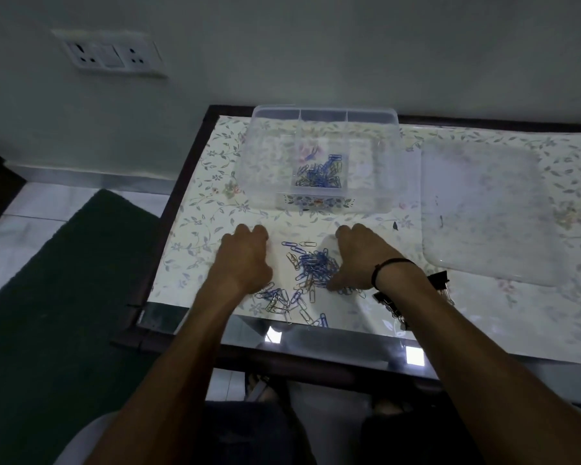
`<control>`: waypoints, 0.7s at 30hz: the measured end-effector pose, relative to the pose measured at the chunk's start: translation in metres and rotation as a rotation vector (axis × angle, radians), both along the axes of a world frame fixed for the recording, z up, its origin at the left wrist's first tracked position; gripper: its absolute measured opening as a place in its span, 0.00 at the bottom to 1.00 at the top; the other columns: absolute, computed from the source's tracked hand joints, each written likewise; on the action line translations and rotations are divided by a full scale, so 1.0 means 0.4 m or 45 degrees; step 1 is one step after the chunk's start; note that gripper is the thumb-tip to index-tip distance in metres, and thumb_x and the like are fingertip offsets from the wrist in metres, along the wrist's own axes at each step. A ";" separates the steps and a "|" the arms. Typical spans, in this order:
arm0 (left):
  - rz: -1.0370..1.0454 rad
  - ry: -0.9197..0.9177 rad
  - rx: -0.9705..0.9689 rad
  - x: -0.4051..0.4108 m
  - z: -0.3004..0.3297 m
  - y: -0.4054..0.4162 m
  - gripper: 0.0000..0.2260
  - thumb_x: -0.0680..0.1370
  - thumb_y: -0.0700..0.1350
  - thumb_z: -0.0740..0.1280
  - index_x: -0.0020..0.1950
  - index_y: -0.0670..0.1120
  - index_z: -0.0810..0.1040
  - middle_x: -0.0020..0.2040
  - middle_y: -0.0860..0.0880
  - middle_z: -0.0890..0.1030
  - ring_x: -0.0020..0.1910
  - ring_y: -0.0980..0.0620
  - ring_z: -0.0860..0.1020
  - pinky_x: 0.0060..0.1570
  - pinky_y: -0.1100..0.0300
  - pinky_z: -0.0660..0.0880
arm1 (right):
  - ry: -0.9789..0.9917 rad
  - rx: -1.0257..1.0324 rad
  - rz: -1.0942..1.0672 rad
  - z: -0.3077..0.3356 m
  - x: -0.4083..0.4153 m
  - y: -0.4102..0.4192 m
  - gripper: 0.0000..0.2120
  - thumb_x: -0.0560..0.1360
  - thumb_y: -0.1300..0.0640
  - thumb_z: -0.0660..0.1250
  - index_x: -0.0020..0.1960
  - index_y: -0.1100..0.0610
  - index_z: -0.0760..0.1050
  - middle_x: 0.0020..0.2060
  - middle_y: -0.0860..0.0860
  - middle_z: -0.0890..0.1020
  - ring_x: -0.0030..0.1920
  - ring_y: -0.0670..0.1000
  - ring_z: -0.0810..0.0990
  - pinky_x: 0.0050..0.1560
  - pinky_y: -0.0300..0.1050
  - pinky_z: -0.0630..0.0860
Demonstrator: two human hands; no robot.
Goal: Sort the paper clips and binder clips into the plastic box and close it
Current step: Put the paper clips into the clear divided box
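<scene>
Your left hand (245, 256) and right hand (359, 255) lie palm down on either side of the loose paper clips (312, 266), fingers curled and holding nothing visible. The clips lie jumbled, pointing every way. The open plastic box (322, 196) sits beyond them, long axis left to right, with clips in its middle compartment. Its lid (483, 209) lies flat to the right; binder clips (436, 280) lie by your right wrist

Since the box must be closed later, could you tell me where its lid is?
The clear lid lies flat on the table's right side, just right of the plastic box.
</scene>
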State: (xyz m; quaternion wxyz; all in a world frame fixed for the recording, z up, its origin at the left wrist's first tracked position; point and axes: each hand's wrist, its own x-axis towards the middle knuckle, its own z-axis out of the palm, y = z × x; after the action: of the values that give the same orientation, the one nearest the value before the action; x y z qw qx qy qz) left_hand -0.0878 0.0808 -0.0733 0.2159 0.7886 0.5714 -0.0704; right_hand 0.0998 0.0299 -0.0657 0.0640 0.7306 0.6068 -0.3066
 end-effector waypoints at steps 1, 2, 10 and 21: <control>-0.017 -0.027 -0.009 0.015 -0.003 -0.007 0.22 0.73 0.37 0.68 0.68 0.43 0.73 0.61 0.40 0.75 0.59 0.41 0.75 0.55 0.54 0.73 | 0.027 0.002 0.027 -0.003 -0.011 0.001 0.38 0.65 0.50 0.79 0.69 0.60 0.66 0.64 0.59 0.70 0.64 0.58 0.73 0.61 0.48 0.73; -0.048 -0.065 -0.011 0.034 -0.005 -0.013 0.22 0.73 0.36 0.68 0.68 0.44 0.74 0.61 0.41 0.75 0.59 0.41 0.76 0.55 0.54 0.73 | 0.057 0.018 0.061 -0.006 -0.020 0.005 0.37 0.65 0.50 0.79 0.68 0.59 0.68 0.63 0.58 0.71 0.62 0.57 0.74 0.60 0.48 0.75; -0.194 -0.220 -0.004 0.087 -0.015 -0.007 0.30 0.76 0.37 0.65 0.78 0.41 0.63 0.75 0.40 0.68 0.73 0.42 0.68 0.70 0.52 0.66 | 0.023 0.251 0.090 -0.027 0.007 0.024 0.34 0.70 0.52 0.75 0.71 0.59 0.66 0.65 0.57 0.70 0.63 0.58 0.73 0.61 0.49 0.73; -0.342 -0.177 -0.037 0.053 0.036 -0.008 0.23 0.79 0.41 0.66 0.74 0.48 0.71 0.68 0.44 0.78 0.66 0.45 0.77 0.64 0.55 0.72 | 0.019 0.190 0.101 0.033 0.064 0.029 0.23 0.73 0.66 0.69 0.67 0.53 0.76 0.62 0.53 0.80 0.59 0.52 0.79 0.59 0.43 0.75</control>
State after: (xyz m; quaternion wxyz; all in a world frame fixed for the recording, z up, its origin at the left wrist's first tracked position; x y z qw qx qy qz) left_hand -0.0667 0.0776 -0.0590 0.2548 0.8577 0.4435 -0.0520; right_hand 0.1255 0.0415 -0.0524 0.0169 0.7065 0.6567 -0.2631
